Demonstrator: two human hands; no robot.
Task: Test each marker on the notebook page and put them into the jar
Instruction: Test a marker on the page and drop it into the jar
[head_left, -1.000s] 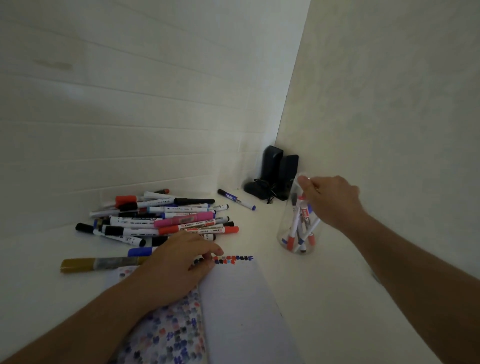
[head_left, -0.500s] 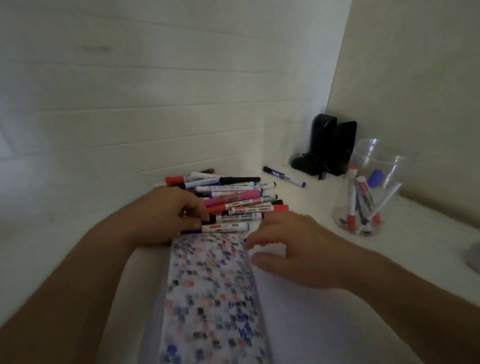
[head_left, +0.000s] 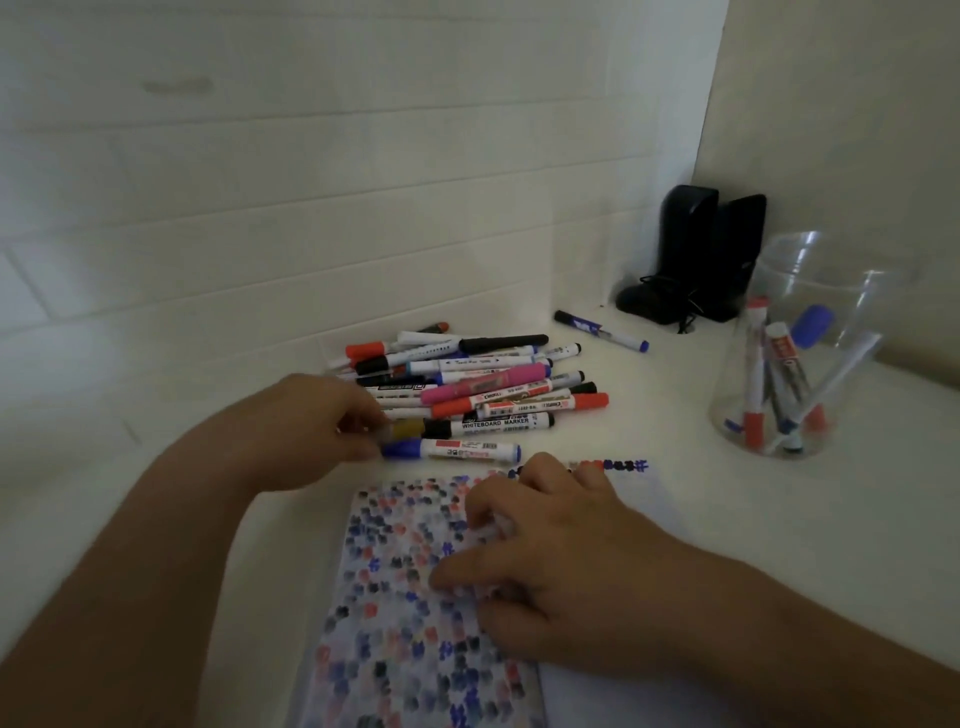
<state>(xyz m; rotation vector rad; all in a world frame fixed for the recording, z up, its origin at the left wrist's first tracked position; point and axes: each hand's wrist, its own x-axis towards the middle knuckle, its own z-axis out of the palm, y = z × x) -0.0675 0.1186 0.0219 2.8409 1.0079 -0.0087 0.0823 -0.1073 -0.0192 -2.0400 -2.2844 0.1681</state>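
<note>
A pile of several markers (head_left: 483, 384) lies on the white desk behind the open notebook (head_left: 415, 649). My left hand (head_left: 317, 426) is at the pile's left end, fingers curled round a gold marker (head_left: 408, 429) whose end sticks out to the right. A blue-capped marker (head_left: 457, 450) lies just in front of it. My right hand (head_left: 550, 561) rests on the notebook with bent fingers, fingertips on the mark-covered left page, holding nothing. The right page carries a row of marks (head_left: 623, 464) along its top. The clear jar (head_left: 852, 291) stands at the right with several markers inside.
Two black objects with a cord (head_left: 711, 254) stand in the corner where the walls meet. A single blue marker (head_left: 602, 330) lies apart, between them and the pile. The tiled wall runs close behind the pile.
My right hand left the jar's rim and came down onto the notebook. My left hand moved off the notebook to the pile and took hold of the gold marker. The view swung left.
</note>
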